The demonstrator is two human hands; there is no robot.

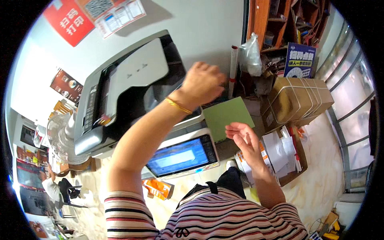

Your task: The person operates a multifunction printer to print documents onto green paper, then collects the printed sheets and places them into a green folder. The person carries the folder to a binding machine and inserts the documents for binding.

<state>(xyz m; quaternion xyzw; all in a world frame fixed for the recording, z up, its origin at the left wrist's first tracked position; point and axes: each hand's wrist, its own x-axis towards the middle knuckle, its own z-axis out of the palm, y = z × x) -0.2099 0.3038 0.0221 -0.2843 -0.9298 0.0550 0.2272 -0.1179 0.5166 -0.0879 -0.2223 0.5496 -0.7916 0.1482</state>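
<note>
My left hand [203,85], with a gold bracelet [178,106] at its wrist, is over the right side of a large black-and-grey printer-copier [138,66]. Its fingers are curled and slightly blurred, and whatever they might hold is hidden beneath them. My right hand [245,142] is open, palm partly up, thumb and fingers apart. Its fingertips overlap the near right edge of a flat green sheet [226,116] beside the machine; I cannot tell whether they touch. A lit touch screen [182,157] faces me below my left forearm.
A strapped cardboard box [300,100] stands at the right. Nearer me, an open carton [294,170] holds papers and rolls. A white fan [64,136] stands left of the machine, and an orange package [157,189] lies below the screen. Another person [52,190] sits at far left.
</note>
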